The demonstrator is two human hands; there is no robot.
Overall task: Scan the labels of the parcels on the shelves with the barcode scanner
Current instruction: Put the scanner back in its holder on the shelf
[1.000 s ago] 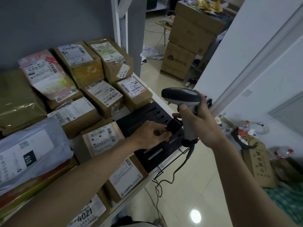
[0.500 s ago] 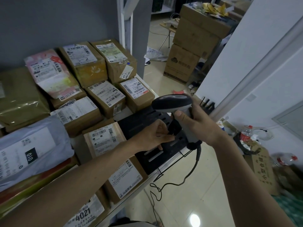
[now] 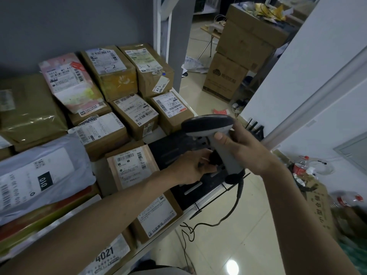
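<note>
Hands [image 3: 246, 149] — scanner [image 3: 208, 128] trigger hidden

Grey barcode scanner [image 3: 211, 133] gripped upright; labelled brown parcels [image 3: 137, 114] packed on the shelf [image 3: 158, 238].

One head-worn view looks forward and down, close over the shelf [image 3: 200, 208]

Grey wall [image 3: 79, 22] behind the shelving. White shelf upright [image 3: 158, 36] beside a grey pillar [image 3: 180, 46]. Pale glossy tiled floor [image 3: 248, 235], one ceiling light reflected in it [image 3: 232, 266]. White partition wall [image 3: 317, 66] on the right. Stacked brown cartons [image 3: 244, 50] farther back; loose papers [image 3: 193, 64] near them. Dim overall
</note>
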